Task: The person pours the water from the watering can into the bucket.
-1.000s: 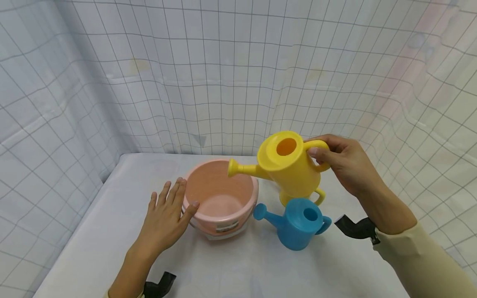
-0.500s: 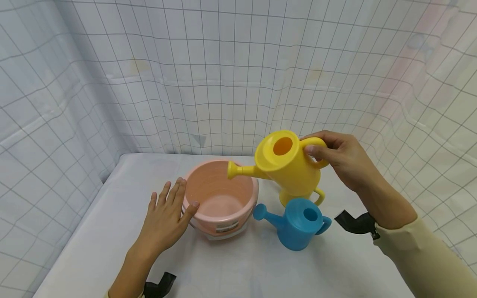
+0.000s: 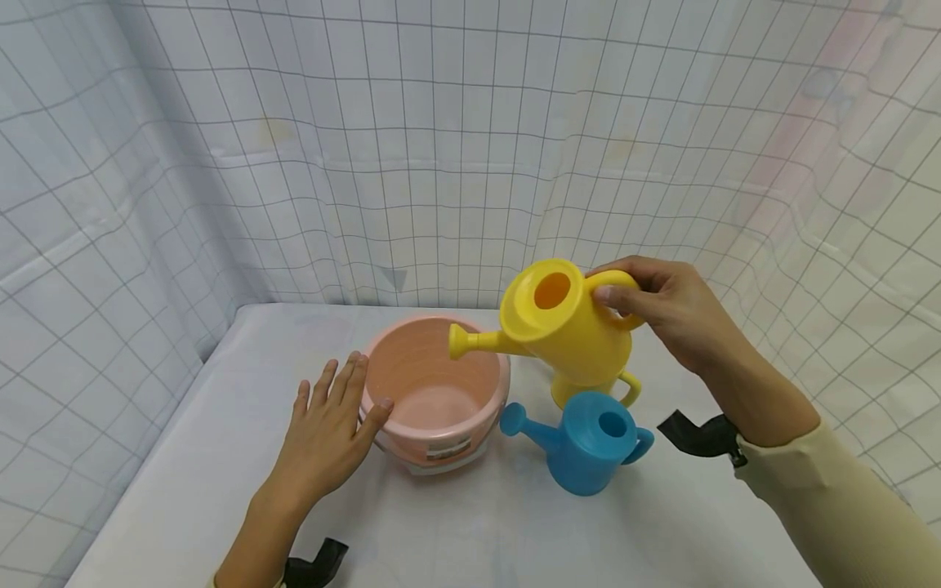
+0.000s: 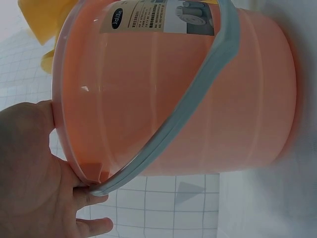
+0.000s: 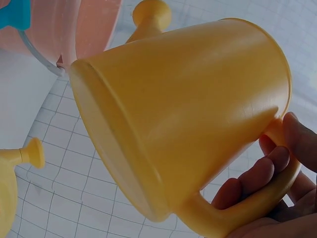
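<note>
Left of right hand, gripping handle: smooth yellow watering can, spout above round pink bucket. Left hand, spread, touches rim. Below right hand: blue can.

Two yellow watering cans, one blue can, one pink bucket

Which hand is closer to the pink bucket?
Left. The left hand is at the pink bucket's left side, touching its rim. The right hand is off to the bucket's right, not touching it, holding a yellow watering can.
</note>
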Tool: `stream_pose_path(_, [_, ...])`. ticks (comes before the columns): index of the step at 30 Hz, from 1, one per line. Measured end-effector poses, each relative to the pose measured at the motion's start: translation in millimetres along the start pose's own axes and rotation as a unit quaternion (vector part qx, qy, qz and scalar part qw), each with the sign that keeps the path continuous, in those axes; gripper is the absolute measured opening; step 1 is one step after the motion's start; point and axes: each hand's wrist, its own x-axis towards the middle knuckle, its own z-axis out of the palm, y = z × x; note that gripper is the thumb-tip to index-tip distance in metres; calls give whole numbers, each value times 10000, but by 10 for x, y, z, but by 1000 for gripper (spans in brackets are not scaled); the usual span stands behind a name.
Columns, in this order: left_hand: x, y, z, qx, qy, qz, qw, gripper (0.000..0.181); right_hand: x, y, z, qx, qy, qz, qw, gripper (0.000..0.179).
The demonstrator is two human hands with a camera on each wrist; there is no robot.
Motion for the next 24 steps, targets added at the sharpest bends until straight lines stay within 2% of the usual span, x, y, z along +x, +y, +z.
stream_pose_path(15, [-1,1,1,-17,-3,-21,10000,76,34,-36,12,-206,8,45,9998,33])
stream_pose_path(24, [-3,1,6,-28,12,-29,10000,75,52,-40,-1,-74,-88,-145,9998,30])
